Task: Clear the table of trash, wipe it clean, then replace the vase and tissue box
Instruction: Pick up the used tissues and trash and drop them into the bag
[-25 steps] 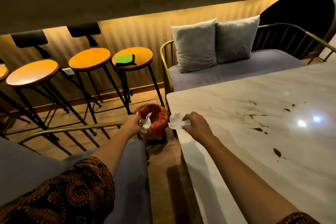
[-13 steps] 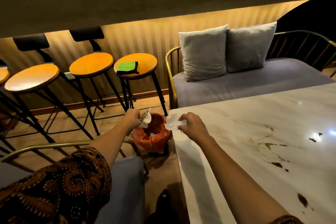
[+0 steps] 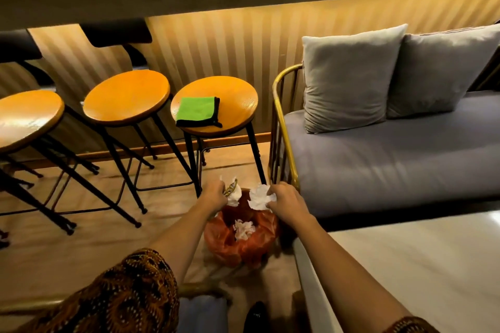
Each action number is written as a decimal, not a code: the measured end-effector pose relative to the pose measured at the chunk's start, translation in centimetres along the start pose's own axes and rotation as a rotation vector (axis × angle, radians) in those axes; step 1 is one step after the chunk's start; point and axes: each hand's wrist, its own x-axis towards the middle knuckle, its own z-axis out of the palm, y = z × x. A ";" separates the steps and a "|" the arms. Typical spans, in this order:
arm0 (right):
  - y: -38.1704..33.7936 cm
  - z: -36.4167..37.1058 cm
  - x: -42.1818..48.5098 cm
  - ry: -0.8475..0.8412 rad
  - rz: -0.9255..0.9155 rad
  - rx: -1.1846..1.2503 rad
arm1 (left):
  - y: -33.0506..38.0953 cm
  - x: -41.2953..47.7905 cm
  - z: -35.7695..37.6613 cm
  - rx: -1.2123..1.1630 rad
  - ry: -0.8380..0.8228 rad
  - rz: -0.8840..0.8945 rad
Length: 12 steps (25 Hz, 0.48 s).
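- A small bin (image 3: 230,247) stands on the floor, low in the middle of the view. It has an orange-red plastic bag as a liner.
- Some crumpled white tissues (image 3: 243,228) lie inside the bag.
- The left hand (image 3: 215,194) is above the bin's rim at 11 o'clock. Its fingers are curled tight around a white tissue wad (image 3: 234,196) and a thin, shiny gold scrap (image 3: 230,188).
- I cannot tell what the gold scrap is.
- The right hand (image 3: 286,201) is above the rim at 1 o'clock. Its fingers pinch another crumpled tissue (image 3: 258,197).
- Both wads hang over the open bag and do not touch the tissues in it.
- The pale worktop (image 3: 405,265) is at 4 o'clock from the bin. The edge of the picture cuts it off, so only one corner shows.
- A folded green cloth (image 3: 197,111) with a black edge lies on a round orange stool (image 3: 235,105), at 11 o'clock from the bin.
- Two more stools (image 3: 125,97) stand to the left of it. The far one is cut off.
- A grey sofa (image 3: 392,157) with a gold rail is at 2 o'clock from the bin. Two grey pillows (image 3: 349,76) lean at its back.
- A dark shoe tip (image 3: 255,316) shows at 6 o'clock. It is too dim to see well.
- A brown patterned sleeve (image 3: 121,297) covers the left upper arm.
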 end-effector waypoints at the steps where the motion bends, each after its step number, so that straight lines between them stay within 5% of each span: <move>1: 0.1 0.9 1.7 -0.027 0.008 -0.012 | -0.7 1.5 0.6 -0.009 -0.008 -0.007; 12: 4.7 16.5 14.7 -0.203 0.119 -0.080 | -6.0 13.0 14.8 -0.212 -0.032 -0.208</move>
